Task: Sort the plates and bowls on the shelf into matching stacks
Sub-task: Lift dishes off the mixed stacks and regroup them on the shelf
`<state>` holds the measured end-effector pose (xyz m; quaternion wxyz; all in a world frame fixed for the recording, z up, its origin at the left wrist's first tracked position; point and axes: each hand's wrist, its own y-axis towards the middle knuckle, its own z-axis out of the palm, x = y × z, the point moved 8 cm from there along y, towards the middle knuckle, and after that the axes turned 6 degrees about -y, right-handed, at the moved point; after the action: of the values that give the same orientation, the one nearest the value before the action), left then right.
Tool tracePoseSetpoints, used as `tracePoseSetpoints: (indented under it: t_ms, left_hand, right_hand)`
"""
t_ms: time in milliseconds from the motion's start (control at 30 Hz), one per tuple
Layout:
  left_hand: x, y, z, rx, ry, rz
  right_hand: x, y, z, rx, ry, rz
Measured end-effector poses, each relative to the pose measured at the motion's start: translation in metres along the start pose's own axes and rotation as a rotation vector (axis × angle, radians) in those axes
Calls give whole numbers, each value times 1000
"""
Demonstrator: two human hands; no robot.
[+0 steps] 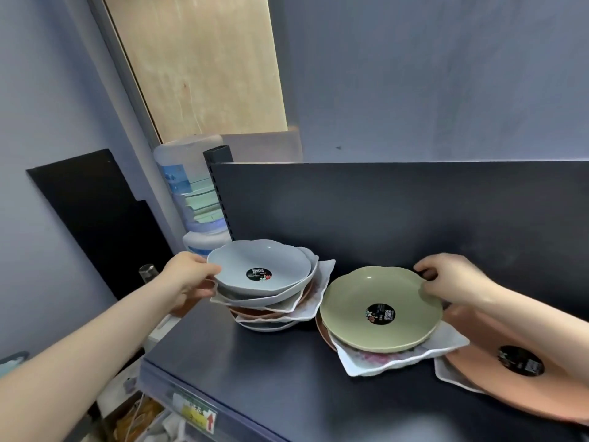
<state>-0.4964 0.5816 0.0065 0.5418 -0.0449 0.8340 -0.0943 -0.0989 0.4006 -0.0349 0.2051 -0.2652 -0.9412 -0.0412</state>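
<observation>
On the dark shelf [255, 371] stands a mixed stack of dishes at the left. Its top piece is a grey-blue bowl [280, 263] with a black sticker, and my left hand [191, 279] grips its left rim. To the right, a green bowl [357, 301] with a black sticker lies on a white square plate [398, 358] with pink marks. My right hand [452, 279] holds the green bowl's far right rim. A large orange plate [484, 374] sits at the far right over another white plate [446, 374].
The shelf's dark back panel [398, 205] rises behind the dishes. A water dispenser bottle [191, 193] stands to the left behind the shelf post. A black board [95, 215] leans on the left wall. Clutter lies below the shelf's front edge [178, 400].
</observation>
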Motion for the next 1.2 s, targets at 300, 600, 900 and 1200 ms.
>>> tracePoseSetpoints:
  t_ms: [300, 600, 900, 1200]
  left_hand:
    - [-42, 29, -2, -6, 627, 366]
    - [-116, -25, 127, 434, 540, 936]
    - [-95, -98, 261, 922, 816, 1316]
    - [-67, -120, 339, 1121, 841, 1434]
  right_hand:
    - [-9, -3, 17, 0, 104, 161]
    - [-17, -64, -97, -425, 201, 289]
    - [-60, -182, -146, -741, 395, 525]
    - [-90, -308, -125, -905, 461, 774]
